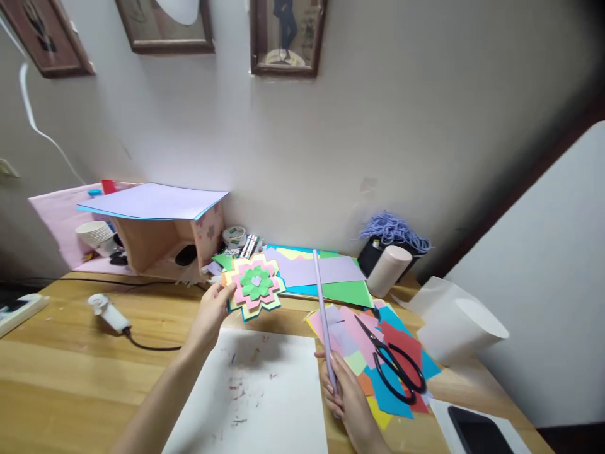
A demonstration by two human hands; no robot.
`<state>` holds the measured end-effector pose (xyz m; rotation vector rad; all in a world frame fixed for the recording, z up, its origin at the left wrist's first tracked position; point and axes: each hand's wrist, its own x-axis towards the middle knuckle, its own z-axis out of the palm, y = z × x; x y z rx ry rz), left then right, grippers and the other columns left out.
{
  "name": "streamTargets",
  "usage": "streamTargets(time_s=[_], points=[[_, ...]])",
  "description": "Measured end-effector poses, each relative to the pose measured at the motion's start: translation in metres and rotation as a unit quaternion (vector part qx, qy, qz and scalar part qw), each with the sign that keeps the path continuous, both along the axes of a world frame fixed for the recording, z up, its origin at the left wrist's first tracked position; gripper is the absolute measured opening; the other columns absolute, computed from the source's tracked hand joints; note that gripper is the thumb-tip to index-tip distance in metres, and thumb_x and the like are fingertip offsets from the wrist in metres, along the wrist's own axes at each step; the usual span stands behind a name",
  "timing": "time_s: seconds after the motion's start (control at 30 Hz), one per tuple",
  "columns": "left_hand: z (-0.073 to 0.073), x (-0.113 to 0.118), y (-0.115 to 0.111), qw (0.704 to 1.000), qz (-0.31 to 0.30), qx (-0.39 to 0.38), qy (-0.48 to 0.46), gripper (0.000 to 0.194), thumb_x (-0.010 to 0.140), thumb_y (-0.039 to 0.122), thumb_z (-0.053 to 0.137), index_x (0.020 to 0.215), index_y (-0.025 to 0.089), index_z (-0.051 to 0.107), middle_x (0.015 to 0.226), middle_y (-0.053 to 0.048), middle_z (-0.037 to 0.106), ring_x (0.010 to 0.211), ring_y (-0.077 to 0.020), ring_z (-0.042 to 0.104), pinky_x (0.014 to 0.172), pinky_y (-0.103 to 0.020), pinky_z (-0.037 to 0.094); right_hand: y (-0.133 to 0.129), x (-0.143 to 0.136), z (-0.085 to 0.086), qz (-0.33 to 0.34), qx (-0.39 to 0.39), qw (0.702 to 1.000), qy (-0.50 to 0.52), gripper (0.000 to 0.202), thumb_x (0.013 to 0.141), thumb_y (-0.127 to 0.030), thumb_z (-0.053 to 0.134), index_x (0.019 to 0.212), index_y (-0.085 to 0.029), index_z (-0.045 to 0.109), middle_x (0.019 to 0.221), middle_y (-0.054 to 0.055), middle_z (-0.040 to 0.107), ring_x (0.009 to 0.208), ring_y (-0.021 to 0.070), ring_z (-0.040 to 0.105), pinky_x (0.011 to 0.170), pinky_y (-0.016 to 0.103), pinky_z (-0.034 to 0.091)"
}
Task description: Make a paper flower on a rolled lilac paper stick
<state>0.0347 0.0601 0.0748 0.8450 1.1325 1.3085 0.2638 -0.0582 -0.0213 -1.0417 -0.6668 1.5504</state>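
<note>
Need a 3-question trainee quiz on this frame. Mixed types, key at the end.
1. Multiple choice: what does the left hand hold?
A) a phone
B) a layered paper flower
C) a stack of paper cups

2. True or false: the black-handled scissors lie on the coloured paper scraps.

3. Fill in the colour: the right hand grips a slender ____ stick.

Key: 1. B; 2. true; 3. light purple
</note>
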Motion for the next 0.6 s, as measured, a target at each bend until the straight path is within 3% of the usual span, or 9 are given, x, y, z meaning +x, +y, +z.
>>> streamTargets(time_s=[0.2, 0.33, 0.6], points=[[0.006, 0.004, 0.038, 0.995, 0.039, 0.088, -0.019, 0.037, 0.063, 0.039, 0.067, 0.09, 0.014, 0.06, 0.09, -0.008, 0.067, 0.086, -0.0207, 0.062, 0.078, -0.032, 0.046, 0.007, -0.04, -0.004, 0.101, -0.001, 0.995, -0.013, 0.036, 0.081, -0.054, 0.047, 0.092, -0.02, 0.049, 0.058, -0.008, 0.039, 0.036, 0.0009, 0.017, 0.029, 0.012, 0.017], [-0.003, 0.016, 0.057, 0.996, 0.068, 0.061, -0.004, 0.032, 0.065, 0.038, 0.063, 0.086, 0.014, 0.059, 0.09, -0.008, 0.066, 0.085, -0.0201, 0.061, 0.077, -0.032, 0.046, 0.014, -0.055, -0.005, 0.114, -0.006, 0.993, 0.017, 0.036, 0.078, -0.053, 0.051, 0.088, -0.018, 0.051, 0.056, -0.007, 0.04, 0.034, 0.0002, 0.018, 0.028, 0.013, 0.02], [-0.02, 0.022, 0.075, 0.996, 0.073, 0.039, 0.026, 0.028, 0.07, 0.035, 0.06, 0.089, 0.016, 0.055, 0.081, -0.004, 0.063, 0.079, -0.0175, 0.06, 0.073, -0.029, 0.045, 0.016, -0.059, -0.007, 0.121, -0.017, 0.99, 0.072, 0.03, 0.083, -0.045, 0.05, 0.091, -0.017, 0.056, 0.055, -0.007, 0.037, 0.037, 0.0, 0.011, 0.03, 0.013, 0.008]])
